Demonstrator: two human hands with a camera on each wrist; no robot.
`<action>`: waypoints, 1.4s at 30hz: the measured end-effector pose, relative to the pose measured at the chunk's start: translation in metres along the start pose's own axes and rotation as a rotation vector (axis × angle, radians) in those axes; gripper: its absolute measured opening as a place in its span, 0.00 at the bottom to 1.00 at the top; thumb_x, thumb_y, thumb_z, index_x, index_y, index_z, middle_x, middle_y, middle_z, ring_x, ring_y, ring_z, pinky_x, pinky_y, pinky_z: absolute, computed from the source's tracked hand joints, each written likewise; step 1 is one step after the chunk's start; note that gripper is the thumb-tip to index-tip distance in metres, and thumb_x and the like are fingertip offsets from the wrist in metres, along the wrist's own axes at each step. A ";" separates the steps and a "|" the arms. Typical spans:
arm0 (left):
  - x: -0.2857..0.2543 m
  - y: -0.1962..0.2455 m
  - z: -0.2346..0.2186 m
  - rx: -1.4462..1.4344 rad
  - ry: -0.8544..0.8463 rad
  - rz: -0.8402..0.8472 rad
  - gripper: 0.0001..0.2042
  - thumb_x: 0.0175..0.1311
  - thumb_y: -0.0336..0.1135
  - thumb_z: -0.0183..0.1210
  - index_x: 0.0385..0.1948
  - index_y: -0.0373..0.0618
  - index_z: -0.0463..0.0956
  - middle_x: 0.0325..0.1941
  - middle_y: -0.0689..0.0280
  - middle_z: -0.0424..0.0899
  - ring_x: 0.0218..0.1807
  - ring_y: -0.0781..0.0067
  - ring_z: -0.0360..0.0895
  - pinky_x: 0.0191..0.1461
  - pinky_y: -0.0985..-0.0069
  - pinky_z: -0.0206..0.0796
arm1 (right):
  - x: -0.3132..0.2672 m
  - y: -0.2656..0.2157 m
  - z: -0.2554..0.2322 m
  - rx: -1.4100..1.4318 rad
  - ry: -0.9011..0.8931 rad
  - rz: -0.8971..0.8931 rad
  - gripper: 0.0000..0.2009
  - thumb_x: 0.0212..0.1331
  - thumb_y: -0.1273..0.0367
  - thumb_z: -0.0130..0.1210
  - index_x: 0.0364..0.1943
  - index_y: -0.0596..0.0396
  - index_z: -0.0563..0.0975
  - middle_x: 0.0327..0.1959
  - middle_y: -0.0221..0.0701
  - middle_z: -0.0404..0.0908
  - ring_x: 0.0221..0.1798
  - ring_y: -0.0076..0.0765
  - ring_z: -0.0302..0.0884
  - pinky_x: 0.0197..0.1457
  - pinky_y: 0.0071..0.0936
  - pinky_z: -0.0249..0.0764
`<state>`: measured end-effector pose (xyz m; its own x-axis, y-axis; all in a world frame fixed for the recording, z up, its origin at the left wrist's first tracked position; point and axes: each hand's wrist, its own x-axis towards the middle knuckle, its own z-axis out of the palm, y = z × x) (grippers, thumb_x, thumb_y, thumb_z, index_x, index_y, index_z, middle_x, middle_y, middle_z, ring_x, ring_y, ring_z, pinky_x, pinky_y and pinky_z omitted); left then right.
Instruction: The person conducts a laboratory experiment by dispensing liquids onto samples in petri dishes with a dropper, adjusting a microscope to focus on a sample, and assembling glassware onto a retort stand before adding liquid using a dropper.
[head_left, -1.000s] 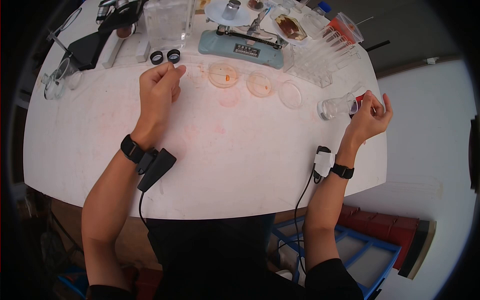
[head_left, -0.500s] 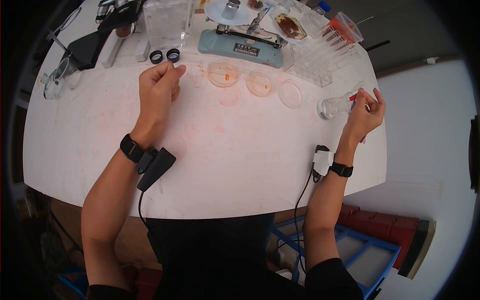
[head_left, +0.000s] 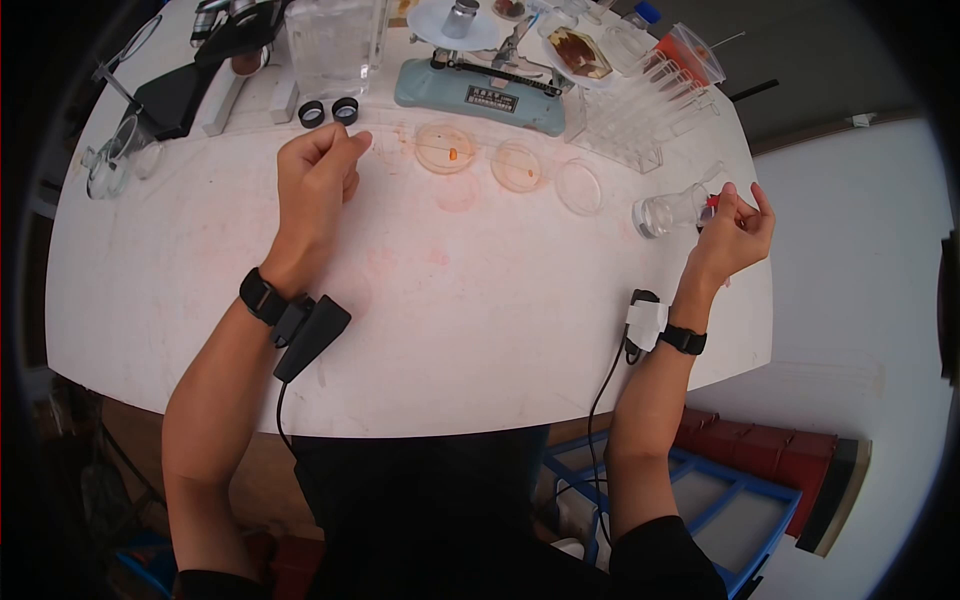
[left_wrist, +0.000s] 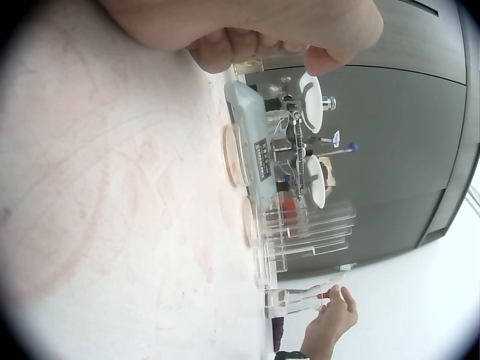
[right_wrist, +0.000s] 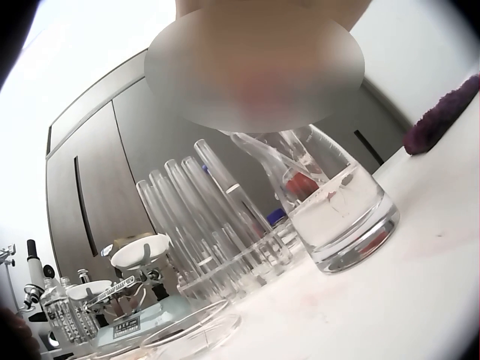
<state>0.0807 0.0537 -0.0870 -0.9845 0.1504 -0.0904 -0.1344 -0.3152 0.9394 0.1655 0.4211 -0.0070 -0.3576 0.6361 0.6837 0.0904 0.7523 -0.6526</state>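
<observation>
L hand (head_left: 318, 180) w/ fingers curled in fist nr two black caps (head_left: 345, 111), R hand (head_left: 738, 232) pinching small red thing (head_left: 713, 201) by neck of conical flask (head_left: 656, 216), flask w/ clear liquid, upright on white surface (head_left: 480, 330).

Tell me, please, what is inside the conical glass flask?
The flask holds clear liquid in its lower part. A red patch shows through the glass; inside or behind, I cannot tell. The right hand partly hides the neck in the head view.
</observation>
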 end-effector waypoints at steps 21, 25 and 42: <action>0.000 0.001 0.000 0.009 -0.001 0.003 0.19 0.64 0.26 0.52 0.14 0.51 0.55 0.15 0.79 0.53 0.17 0.88 0.42 0.22 0.80 0.35 | -0.002 -0.013 0.000 0.052 0.075 0.003 0.16 0.57 0.76 0.63 0.49 0.66 0.75 0.23 0.28 0.79 0.25 0.19 0.74 0.40 0.19 0.72; 0.001 -0.001 -0.001 0.013 -0.005 0.004 0.19 0.64 0.26 0.52 0.14 0.51 0.56 0.15 0.79 0.53 0.17 0.88 0.43 0.22 0.80 0.35 | -0.002 -0.008 -0.002 0.012 0.049 -0.008 0.16 0.58 0.76 0.63 0.49 0.65 0.75 0.23 0.28 0.79 0.25 0.20 0.74 0.40 0.19 0.72; 0.001 0.001 0.000 0.033 -0.002 0.013 0.18 0.64 0.26 0.51 0.14 0.50 0.56 0.15 0.79 0.53 0.17 0.88 0.43 0.22 0.80 0.36 | -0.002 -0.013 0.002 0.049 0.064 -0.005 0.15 0.58 0.76 0.63 0.49 0.65 0.75 0.22 0.28 0.79 0.25 0.19 0.74 0.41 0.19 0.71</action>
<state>0.0799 0.0534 -0.0857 -0.9859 0.1484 -0.0773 -0.1176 -0.2862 0.9509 0.1629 0.4095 -0.0010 -0.2974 0.6431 0.7057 0.0423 0.7472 -0.6632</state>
